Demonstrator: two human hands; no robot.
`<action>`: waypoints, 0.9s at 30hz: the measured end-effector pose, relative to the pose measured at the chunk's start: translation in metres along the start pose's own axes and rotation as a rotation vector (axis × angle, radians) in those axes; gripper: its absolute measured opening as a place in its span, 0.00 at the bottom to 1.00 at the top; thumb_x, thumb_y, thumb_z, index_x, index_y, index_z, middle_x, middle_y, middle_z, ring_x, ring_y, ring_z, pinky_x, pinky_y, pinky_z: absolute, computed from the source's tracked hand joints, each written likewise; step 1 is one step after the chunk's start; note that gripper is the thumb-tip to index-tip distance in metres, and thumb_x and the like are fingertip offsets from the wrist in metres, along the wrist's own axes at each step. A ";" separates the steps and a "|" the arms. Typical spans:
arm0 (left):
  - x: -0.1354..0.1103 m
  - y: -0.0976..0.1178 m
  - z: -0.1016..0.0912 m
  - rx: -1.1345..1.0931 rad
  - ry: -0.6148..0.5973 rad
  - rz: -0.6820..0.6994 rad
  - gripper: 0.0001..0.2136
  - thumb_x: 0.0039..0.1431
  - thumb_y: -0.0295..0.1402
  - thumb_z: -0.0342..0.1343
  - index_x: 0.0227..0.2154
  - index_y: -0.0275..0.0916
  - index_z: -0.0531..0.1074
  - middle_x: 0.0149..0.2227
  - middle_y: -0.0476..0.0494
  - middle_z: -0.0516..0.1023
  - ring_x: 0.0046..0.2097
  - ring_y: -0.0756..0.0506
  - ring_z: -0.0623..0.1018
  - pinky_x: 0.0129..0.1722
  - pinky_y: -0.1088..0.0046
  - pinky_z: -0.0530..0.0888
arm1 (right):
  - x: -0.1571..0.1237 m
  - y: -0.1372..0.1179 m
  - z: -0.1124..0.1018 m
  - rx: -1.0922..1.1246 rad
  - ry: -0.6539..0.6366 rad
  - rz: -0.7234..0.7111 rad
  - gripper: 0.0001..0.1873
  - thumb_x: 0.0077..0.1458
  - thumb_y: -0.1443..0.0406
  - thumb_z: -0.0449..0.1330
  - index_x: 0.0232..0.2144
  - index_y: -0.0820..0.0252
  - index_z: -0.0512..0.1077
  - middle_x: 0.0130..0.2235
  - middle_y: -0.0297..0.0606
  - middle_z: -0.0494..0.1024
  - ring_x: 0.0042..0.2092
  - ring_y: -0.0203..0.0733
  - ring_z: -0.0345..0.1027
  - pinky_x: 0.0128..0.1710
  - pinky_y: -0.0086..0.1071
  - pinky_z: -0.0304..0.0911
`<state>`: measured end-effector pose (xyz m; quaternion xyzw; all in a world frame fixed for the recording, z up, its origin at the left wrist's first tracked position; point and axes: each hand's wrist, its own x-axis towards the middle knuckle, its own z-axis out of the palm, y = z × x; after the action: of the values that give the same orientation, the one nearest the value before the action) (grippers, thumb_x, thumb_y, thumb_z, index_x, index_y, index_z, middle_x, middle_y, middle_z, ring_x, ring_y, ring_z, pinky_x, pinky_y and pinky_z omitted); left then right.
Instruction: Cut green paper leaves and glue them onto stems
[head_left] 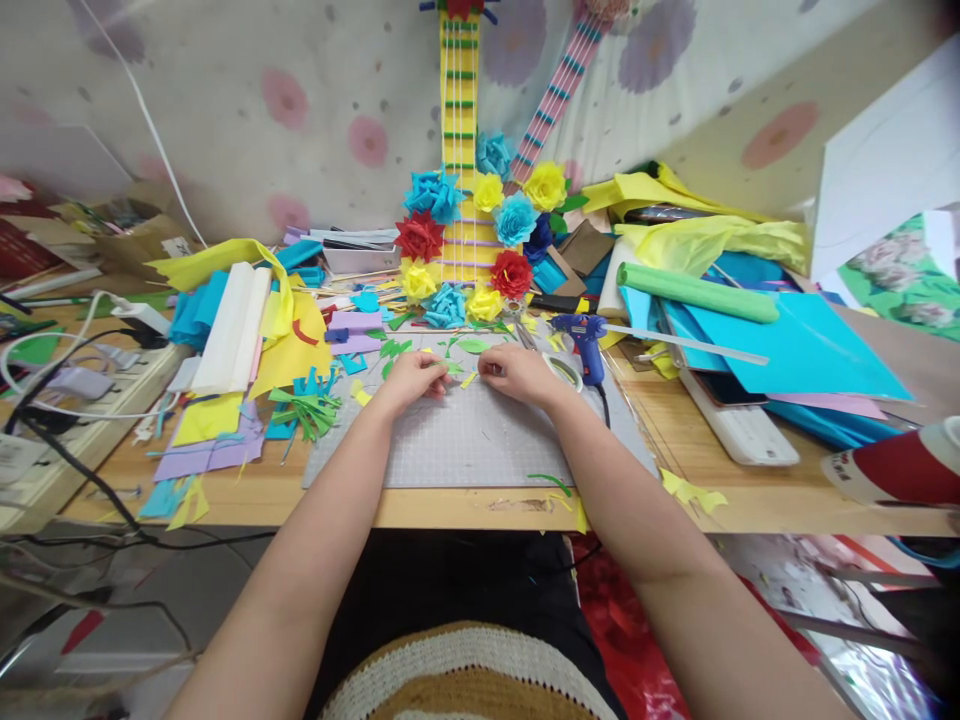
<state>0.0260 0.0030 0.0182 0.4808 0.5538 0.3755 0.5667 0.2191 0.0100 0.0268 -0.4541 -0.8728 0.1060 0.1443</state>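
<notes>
Both my hands rest on a grey cutting mat on the wooden table. My left hand is curled, its fingertips pinching a small green paper scrap. My right hand is curled too, its fingers pinched at a small yellow paper piece lying between the two hands. Green paper leaves lie just beyond the fingers. Behind them stands a yellow paper guitar ringed with red, blue and yellow paper flowers.
A blue glue gun lies right of my right hand, beside a tape roll. A green paper roll and blue sheets fill the right side. Paper scraps, white folded paper and cables crowd the left.
</notes>
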 end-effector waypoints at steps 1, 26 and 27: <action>0.000 0.000 0.000 -0.002 0.001 0.000 0.05 0.45 0.28 0.59 0.22 0.33 0.69 0.21 0.48 0.74 0.17 0.56 0.68 0.18 0.80 0.71 | 0.000 0.000 0.000 -0.002 -0.001 -0.001 0.07 0.49 0.70 0.53 0.30 0.58 0.71 0.33 0.37 0.73 0.37 0.38 0.62 0.35 0.28 0.52; -0.002 0.002 0.001 0.017 -0.011 0.008 0.05 0.47 0.29 0.59 0.22 0.33 0.69 0.21 0.48 0.74 0.18 0.54 0.69 0.19 0.77 0.71 | 0.001 0.004 0.009 -0.009 0.018 -0.032 0.06 0.50 0.69 0.53 0.30 0.58 0.70 0.34 0.37 0.73 0.38 0.39 0.62 0.35 0.28 0.51; -0.002 0.002 0.000 0.015 -0.012 0.008 0.05 0.47 0.29 0.59 0.22 0.33 0.69 0.21 0.48 0.74 0.18 0.54 0.69 0.19 0.77 0.71 | 0.001 0.004 0.009 -0.007 0.021 -0.035 0.06 0.50 0.69 0.53 0.29 0.58 0.70 0.33 0.37 0.73 0.38 0.39 0.62 0.35 0.28 0.51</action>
<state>0.0264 0.0012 0.0204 0.4894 0.5514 0.3706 0.5649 0.2184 0.0126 0.0175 -0.4401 -0.8795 0.0958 0.1538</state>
